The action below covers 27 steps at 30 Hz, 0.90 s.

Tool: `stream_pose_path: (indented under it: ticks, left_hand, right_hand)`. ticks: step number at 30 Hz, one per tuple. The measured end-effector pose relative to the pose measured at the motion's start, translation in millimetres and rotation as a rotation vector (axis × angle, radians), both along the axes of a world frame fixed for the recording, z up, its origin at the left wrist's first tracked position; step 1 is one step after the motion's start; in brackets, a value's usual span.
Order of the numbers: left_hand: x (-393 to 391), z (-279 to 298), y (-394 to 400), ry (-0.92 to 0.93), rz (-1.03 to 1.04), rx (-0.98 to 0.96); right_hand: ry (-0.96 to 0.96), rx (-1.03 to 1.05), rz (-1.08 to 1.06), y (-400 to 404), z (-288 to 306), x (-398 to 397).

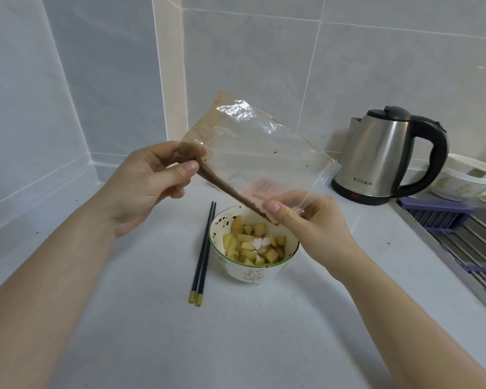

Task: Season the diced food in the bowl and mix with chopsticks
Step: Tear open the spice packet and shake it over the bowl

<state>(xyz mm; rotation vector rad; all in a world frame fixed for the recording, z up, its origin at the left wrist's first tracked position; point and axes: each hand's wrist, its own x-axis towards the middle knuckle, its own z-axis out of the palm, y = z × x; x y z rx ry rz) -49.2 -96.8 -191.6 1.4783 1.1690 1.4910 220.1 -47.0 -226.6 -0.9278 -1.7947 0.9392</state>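
Fingers of the left hand pinch one corner of a clear, crinkled plastic bag; the right hand pinches its lower corner. Brown powder lines the bag's tilted bottom edge, sloping down over a round white bowl with a flower print. Inside lie yellow diced chunks with a white heap on top. Two dark, gold-tipped chopsticks lie just left of it on the smooth white counter.
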Motion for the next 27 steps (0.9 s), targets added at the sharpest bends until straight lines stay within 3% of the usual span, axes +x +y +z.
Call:
stream_pose_path:
  ticks: [12,27]
  left_hand:
    - [-5.1,4.6,-4.0,-0.060,-0.094,0.000]
    - [3.2,9.1,-8.2,-0.190,-0.123,-0.014]
  right_hand:
    - [0.116,-0.124,0.085,0.5,-1.1,0.6]
    - [0.032,-0.104,0.092,-2.8,-4.6,-4.5]
